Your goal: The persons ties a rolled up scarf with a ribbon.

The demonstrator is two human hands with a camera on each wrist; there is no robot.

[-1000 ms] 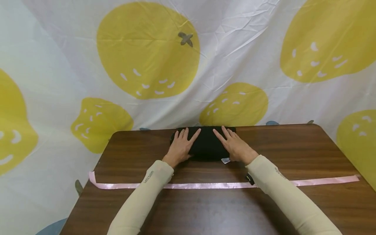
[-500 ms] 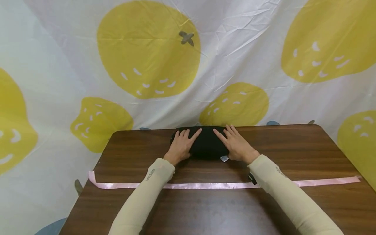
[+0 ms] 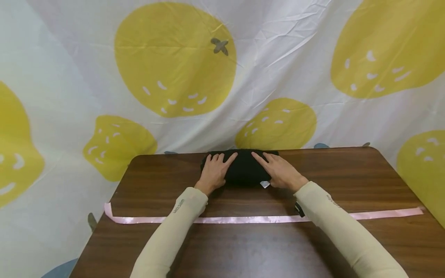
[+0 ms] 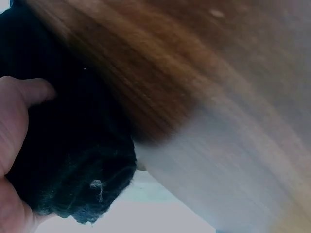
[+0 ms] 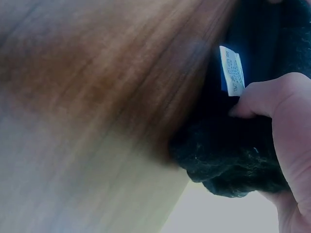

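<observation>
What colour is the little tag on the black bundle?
The tag is white with dark print, clearest in the right wrist view.

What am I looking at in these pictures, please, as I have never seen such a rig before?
No machine is at work: a person is working bare-handed. The wide picture comes from a camera worn on the head; the two close ones come from one camera on each wrist. A pink ribbon lies across the brown table. Near the table's far edge, the left hand and right hand hold opposite ends of a black bundle, apparently soft cloth, with a small pale tag. Behind hangs a fruit-printed curtain.
</observation>
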